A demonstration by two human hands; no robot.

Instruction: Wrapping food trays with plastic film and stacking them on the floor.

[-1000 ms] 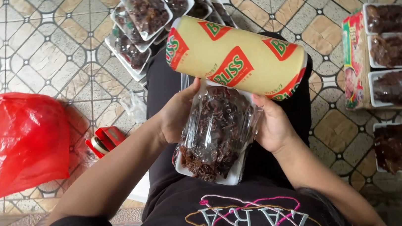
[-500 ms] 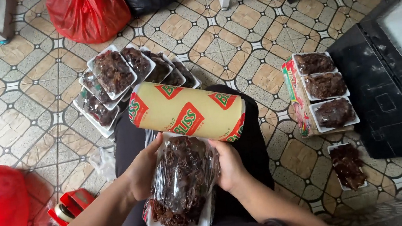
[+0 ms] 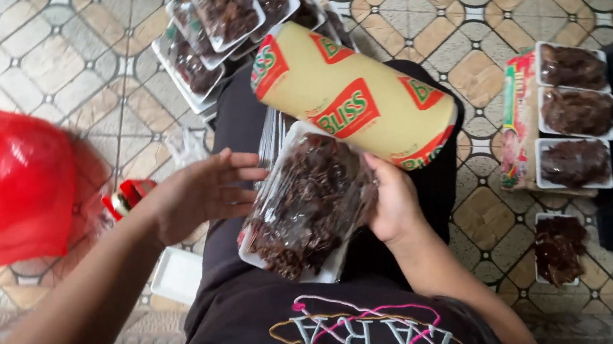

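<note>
We are gripping a wrapped tray (image 3: 303,210) of dark food on our lap with the right hand (image 3: 393,204), just below the yellow roll (image 3: 356,102). Our left hand (image 3: 199,195) is hovering open, fingers spread, at the tray's left edge.

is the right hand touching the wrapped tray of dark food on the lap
Touching. The head view shows the right hand gripping the tray's right edge, fingers pressed against the film, with no gap.

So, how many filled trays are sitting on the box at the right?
3, in a column on the box: top tray, middle tray, bottom tray. Another tray lies on the floor below, off the box.
</note>
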